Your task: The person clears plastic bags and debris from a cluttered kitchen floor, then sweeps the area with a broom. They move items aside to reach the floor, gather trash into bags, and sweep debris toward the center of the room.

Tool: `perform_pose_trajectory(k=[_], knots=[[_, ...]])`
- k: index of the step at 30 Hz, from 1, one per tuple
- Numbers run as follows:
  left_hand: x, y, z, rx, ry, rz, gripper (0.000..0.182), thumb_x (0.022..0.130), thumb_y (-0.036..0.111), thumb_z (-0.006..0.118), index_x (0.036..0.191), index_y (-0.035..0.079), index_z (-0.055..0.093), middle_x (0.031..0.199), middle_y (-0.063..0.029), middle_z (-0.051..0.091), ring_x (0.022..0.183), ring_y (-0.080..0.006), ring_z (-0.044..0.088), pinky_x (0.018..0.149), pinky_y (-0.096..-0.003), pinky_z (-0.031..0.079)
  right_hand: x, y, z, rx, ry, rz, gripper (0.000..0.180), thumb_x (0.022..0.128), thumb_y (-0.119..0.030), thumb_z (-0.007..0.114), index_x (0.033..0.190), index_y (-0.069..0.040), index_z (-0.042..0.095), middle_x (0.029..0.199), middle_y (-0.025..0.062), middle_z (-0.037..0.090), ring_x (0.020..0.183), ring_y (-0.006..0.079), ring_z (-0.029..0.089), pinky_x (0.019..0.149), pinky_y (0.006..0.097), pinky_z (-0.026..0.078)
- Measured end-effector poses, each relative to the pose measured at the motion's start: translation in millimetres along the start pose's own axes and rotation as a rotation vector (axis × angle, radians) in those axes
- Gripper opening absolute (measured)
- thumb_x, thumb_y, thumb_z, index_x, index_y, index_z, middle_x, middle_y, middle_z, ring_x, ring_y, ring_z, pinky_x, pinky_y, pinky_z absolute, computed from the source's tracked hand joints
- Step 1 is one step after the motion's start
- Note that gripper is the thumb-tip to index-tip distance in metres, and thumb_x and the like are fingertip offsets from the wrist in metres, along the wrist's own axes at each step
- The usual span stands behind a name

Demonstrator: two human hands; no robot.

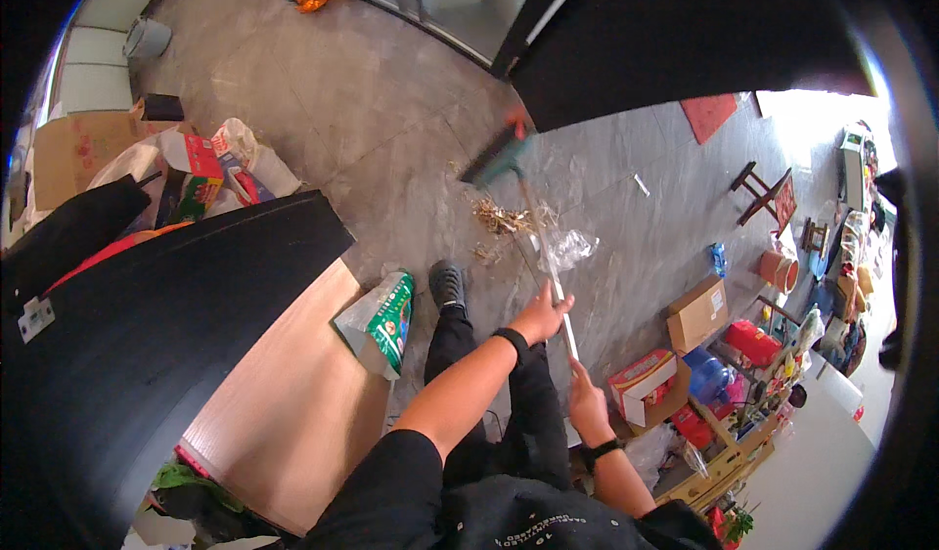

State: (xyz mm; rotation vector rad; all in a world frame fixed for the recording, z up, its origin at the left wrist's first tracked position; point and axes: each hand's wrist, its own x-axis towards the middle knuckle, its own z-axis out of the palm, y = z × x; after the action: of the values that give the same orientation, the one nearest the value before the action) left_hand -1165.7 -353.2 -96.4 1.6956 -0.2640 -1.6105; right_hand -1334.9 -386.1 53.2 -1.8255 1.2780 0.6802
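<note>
A broom with a white pole (555, 288) slants up from my body to its dark green head (500, 157), which is slightly blurred on the grey tiled floor. My left hand (541, 317) is closed around the middle of the pole. Lower down, near the pole's end, my right hand (588, 402) grips it too. Dry brown plant-like debris (505, 216) lies scattered just on the near side of the broom head. Beside it, crumpled clear plastic (571, 250) rests on the floor, partly behind the pole.
A green-and-white plastic bag (390, 326) leans by a black-topped cabinet (242, 271) at left. Above is a black panel (660, 44) near a glass door (455, 0). On the right stand a cardboard box (697, 314), a red carton (645, 385) and a small folding stool (766, 196).
</note>
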Motion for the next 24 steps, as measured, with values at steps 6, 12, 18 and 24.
perform_pose_trajectory(k=[6,12,18,24], knots=[[75.0,-40.2,-87.9,0.036,0.496,-0.229,0.078,0.098,0.022,0.047,0.152,0.001,-0.006,0.081,-0.023,0.068,0.062,-0.0339,0.068,0.058,-0.0437,0.056,104.3,-75.5,58.4,0.026,-0.131,-0.331,0.057,0.096,-0.013,0.048,0.148,-0.005,0.027,0.081,0.0264,0.066,0.077,0.0457,0.064,0.067,0.0555,0.05],[118.8,-58.6,-48.9,0.015,0.352,-0.271,0.084,0.098,0.017,0.046,0.153,0.009,-0.017,0.078,-0.0153,0.065,0.054,-0.0231,0.063,0.051,-0.037,0.052,126.1,-18.3,63.2,0.176,-0.112,-0.28,0.054,0.095,-0.012,0.046,0.145,-0.003,0.031,0.088,0.0294,0.065,0.077,0.0478,0.062,0.067,0.056,0.049],[84.7,-66.5,138.2,0.031,0.002,-0.214,0.094,0.092,0.01,0.049,0.149,0.011,-0.025,0.072,-0.0201,0.064,0.053,-0.0297,0.063,0.053,-0.0424,0.052,27.2,94.6,11.4,0.149,-0.09,0.051,0.06,0.095,-0.011,0.05,0.149,-0.004,0.023,0.086,0.0342,0.062,0.078,0.0517,0.061,0.066,0.0557,0.048],[48.4,-25.6,146.0,-0.377,0.249,-0.087,0.076,0.098,0.011,0.048,0.156,0.016,-0.002,0.085,-0.0111,0.058,0.047,-0.0156,0.05,0.043,-0.0325,0.045,10.9,81.9,-38.8,0.168,-0.092,-0.086,0.059,0.094,-0.012,0.052,0.147,-0.004,0.029,0.095,0.0332,0.063,0.086,0.0501,0.062,0.072,0.0539,0.05]])
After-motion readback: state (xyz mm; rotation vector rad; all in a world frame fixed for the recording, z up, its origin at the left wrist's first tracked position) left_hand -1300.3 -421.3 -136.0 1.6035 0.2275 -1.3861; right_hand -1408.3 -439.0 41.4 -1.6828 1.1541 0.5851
